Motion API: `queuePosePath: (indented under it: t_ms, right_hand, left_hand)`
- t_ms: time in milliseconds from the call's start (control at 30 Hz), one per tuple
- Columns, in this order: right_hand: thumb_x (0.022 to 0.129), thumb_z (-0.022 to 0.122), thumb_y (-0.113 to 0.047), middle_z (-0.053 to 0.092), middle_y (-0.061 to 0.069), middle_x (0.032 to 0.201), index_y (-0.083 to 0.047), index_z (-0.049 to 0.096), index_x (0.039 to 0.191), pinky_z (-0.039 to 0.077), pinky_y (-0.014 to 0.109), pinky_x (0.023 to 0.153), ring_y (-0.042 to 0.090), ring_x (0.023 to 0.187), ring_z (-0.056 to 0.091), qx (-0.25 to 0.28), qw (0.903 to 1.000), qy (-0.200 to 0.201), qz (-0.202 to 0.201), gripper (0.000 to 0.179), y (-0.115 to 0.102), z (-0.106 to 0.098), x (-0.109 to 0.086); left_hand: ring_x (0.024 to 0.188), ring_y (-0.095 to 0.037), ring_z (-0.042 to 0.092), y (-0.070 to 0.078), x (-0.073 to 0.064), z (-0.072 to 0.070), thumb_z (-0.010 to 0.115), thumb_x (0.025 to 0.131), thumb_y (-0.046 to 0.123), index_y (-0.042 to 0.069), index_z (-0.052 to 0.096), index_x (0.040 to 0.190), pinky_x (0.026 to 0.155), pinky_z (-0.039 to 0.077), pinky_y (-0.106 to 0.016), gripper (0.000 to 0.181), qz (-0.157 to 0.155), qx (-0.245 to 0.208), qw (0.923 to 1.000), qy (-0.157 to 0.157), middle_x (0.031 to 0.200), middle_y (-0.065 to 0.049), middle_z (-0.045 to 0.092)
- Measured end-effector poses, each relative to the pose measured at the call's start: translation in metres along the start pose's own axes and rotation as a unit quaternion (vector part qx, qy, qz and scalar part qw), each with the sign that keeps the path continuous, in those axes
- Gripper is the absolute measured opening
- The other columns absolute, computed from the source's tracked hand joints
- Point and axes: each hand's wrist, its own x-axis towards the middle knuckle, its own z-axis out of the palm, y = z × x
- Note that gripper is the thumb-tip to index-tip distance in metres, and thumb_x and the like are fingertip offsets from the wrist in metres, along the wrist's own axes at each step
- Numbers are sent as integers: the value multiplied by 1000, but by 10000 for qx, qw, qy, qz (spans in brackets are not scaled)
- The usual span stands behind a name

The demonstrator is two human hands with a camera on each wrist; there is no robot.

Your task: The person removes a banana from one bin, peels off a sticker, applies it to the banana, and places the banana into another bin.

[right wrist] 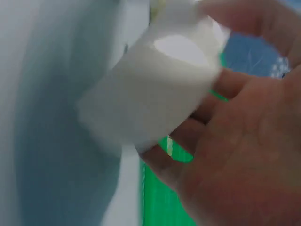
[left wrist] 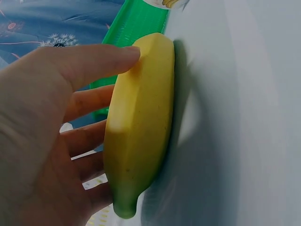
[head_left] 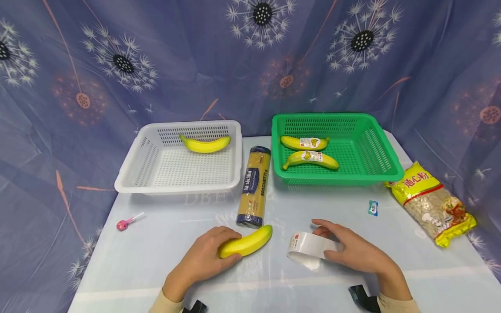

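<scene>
With the table [head_left: 117,265] read as a clock face, twelve o'clock at its far side, a lollipop [head_left: 127,221] is seen at nine, its stick aimed toward two. At between ten and eleven, the white basket [head_left: 188,169] is placed, and inside it a banana [head_left: 205,145] is held toward two o'clock. At eight, the gripped banana [head_left: 248,241] is grasped by the left hand [head_left: 209,256]: the thumb is laid along its near side and the fingers are set on its far side. Its greenish end is pointed to two o'clock. At eleven, just beyond that end, a spaghetti pack [head_left: 254,187] is laid lengthwise. At between one and two, the green basket [head_left: 364,152] is set; two labelled bananas [head_left: 293,142] are contained in it toward nine o'clock. At four, a white label strip [head_left: 315,245], curled over, is grasped by the right hand [head_left: 358,252], with the thumb laid on the strip and the fingers placed behind. Near three, a small packet [head_left: 373,208] is seen on the table. Farther out, also near three, a yellow-ended bag [head_left: 426,208] is slanted toward five, its inner corner partly covered by the green basket.
</scene>
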Motion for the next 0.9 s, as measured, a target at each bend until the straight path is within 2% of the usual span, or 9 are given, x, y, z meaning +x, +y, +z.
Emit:
queuePosePath:
  t_ms: [100,167,267,367,433,533,633,767,900]
  right_hand:
    - [89,70,-33,57,-15,118,-18,41,144,41,33,93,10,108,53,125,9998,-63,-142,64,-13,12,6]
    - [90,67,-36,59,-13,114,-20,47,138,44,33,89,11,103,56,393,9989,-173,-174,55,-19,20,11]
    - [94,64,-22,63,-10,107,-22,58,125,47,27,81,11,91,58,738,9966,-233,-283,32,-22,30,16]
    - [93,59,-4,65,-6,107,-22,63,118,48,26,77,13,87,60,1055,9930,-188,-496,31,-22,34,16]
    - [91,56,2,65,-3,110,-21,63,120,48,26,77,15,89,60,1307,9895,-121,-605,37,-24,35,15]
    - [92,54,4,61,3,124,-17,59,129,46,25,86,18,103,59,1803,9797,-188,-861,43,-28,39,16]
    - [92,52,5,57,8,131,-13,55,134,44,25,92,20,112,56,2202,9689,-235,-1106,46,-34,46,19]
    - [92,52,6,58,9,129,-10,55,134,48,27,86,19,105,58,2413,9608,-87,-1366,46,-42,56,23]
    - [93,52,7,62,8,121,-8,58,130,50,28,81,20,98,59,2358,9586,185,-1586,40,-49,64,27]
  left_hand:
    - [95,-2,53,2,2,1,78,78,41,28,67,112,81,49,-31,38,67,92,9999,76,108,18,59]
    - [97,-4,53,3,2,3,79,77,39,27,67,111,83,49,-31,38,169,187,9995,183,109,17,59]
    - [103,-7,53,9,4,8,80,77,33,22,69,109,86,48,-32,36,466,285,9972,501,113,13,59]
    - [106,-10,53,19,7,15,80,77,27,19,69,108,89,47,-31,34,780,165,9936,797,116,9,58]
    - [107,-9,53,28,10,20,79,80,27,19,68,109,89,47,-29,33,846,-79,9925,877,116,9,58]
    - [109,-8,54,39,14,27,75,85,29,18,66,115,90,47,-29,34,863,-667,9897,932,119,11,58]
    - [110,-9,56,47,18,33,71,88,30,19,64,122,90,48,-29,36,854,-1397,9819,947,122,11,58]
    - [107,-13,59,54,24,38,70,89,26,21,62,125,87,50,-30,37,1024,-2059,9684,967,124,9,59]
    - [102,-14,62,61,25,39,71,89,20,18,65,122,82,53,-33,34,1093,-2336,9599,1099,119,6,62]
